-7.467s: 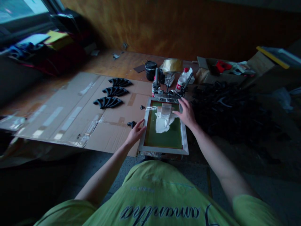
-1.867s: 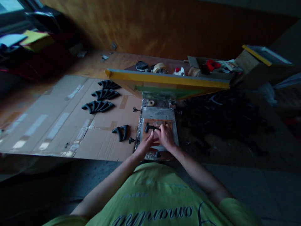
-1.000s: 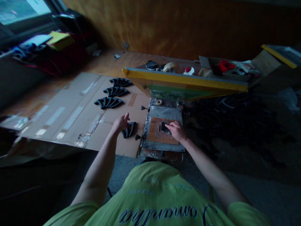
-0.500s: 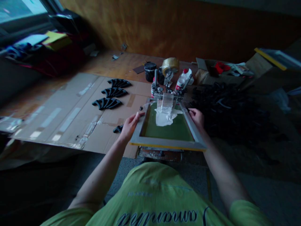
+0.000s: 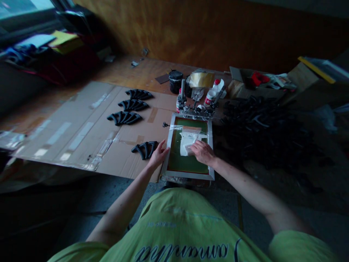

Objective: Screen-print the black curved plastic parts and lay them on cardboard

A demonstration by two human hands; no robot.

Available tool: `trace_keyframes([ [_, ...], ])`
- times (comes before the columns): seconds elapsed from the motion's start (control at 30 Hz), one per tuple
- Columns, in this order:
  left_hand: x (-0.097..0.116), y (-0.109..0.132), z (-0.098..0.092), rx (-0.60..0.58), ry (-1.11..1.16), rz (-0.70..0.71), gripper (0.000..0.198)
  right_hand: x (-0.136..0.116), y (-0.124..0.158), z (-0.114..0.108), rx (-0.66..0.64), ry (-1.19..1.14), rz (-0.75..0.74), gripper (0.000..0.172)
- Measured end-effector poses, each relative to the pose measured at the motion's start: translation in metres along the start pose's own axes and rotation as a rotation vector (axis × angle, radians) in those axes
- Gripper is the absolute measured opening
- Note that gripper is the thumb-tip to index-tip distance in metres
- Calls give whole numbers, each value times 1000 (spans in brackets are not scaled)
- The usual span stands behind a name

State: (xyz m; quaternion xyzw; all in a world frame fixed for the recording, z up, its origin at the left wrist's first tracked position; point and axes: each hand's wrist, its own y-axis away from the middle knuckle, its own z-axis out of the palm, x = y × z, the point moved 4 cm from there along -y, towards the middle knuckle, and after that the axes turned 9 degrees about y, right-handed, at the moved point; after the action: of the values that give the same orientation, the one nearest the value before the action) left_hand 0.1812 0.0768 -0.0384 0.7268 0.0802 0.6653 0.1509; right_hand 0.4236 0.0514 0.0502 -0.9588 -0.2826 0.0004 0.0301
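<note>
1. Fingers (image 5: 194, 146) of the right hand (image 5: 204, 153) are lying flat and together, gripping nothing, and are pressing on a lumpy white mass (image 5: 185, 143); its material cannot be told in this dim light.
2. Fingers (image 5: 164, 147) of the left hand (image 5: 158, 156) are spreading open, gripping nothing, with their tips at the left rail of a rectangular aluminium screen frame (image 5: 188, 174).
3. The lumpy white mass is sitting on the frame's green mesh (image 5: 185, 165), in its upper half, under a strip of clear plastic film (image 5: 174, 127). The frame is lying flat.
4. A curved black moulded piece (image 5: 145, 150) is lying on a brown cardboard sheet (image 5: 81, 127), just beside the left hand.
5. Three rows of curved black pieces (image 5: 124, 118) are lying farther along that sheet. A heap of black pieces (image 5: 261, 127) is lying right of the frame.
6. Metal hinge clamps (image 5: 196, 113) are gripping the frame's far rail. Beyond them, a black tin (image 5: 175, 82), a white plastic bottle with a red cap (image 5: 214, 91) and a roll of tape (image 5: 201, 79) are standing on a wooden table (image 5: 141, 72).
</note>
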Motion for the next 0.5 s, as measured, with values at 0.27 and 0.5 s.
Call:
trace_keyframes([
  [0.27,3,3,3,-10,49,-28,84,7,-4,-6,30,-30,22,12],
  [0.5,9,5,4,-60,85,-46,87,-6,10,2,50,-123,4,15],
])
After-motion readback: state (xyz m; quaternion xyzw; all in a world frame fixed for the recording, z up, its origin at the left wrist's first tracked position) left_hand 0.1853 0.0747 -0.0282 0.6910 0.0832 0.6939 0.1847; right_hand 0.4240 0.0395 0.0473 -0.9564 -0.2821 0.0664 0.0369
